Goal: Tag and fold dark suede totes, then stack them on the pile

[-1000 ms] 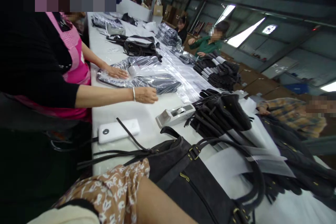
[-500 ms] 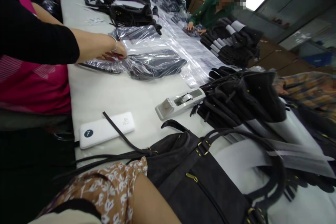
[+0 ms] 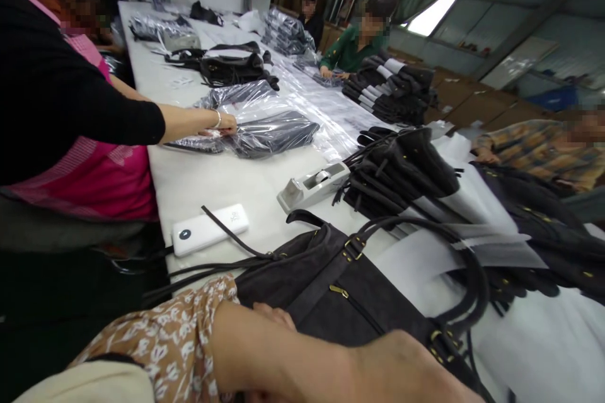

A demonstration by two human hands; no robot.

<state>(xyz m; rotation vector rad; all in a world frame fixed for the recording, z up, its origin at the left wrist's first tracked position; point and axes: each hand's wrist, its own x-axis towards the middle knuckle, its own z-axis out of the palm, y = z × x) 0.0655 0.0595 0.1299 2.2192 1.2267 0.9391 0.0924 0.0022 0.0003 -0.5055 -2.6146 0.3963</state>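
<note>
Right hand (image 3: 276,315), left hand (image 3: 406,359): fingers mostly hidden, so we can't tell if they pinch.
Dark bag (image 3: 307,271): near, by our hands.
Strap (image 3: 234,236): across the white charger (image 3: 208,233); if we tug the bag, that might slide off left.

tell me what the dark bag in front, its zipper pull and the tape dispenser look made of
The dark bag looks like suede or brushed faux leather: matte, softly patchy shading. Its zipper pull seems to be metal, going by the gold-coloured sheen, perhaps only plated. The tape dispenser is probably hard plastic: smooth, pale grey, moulded-looking.
</note>
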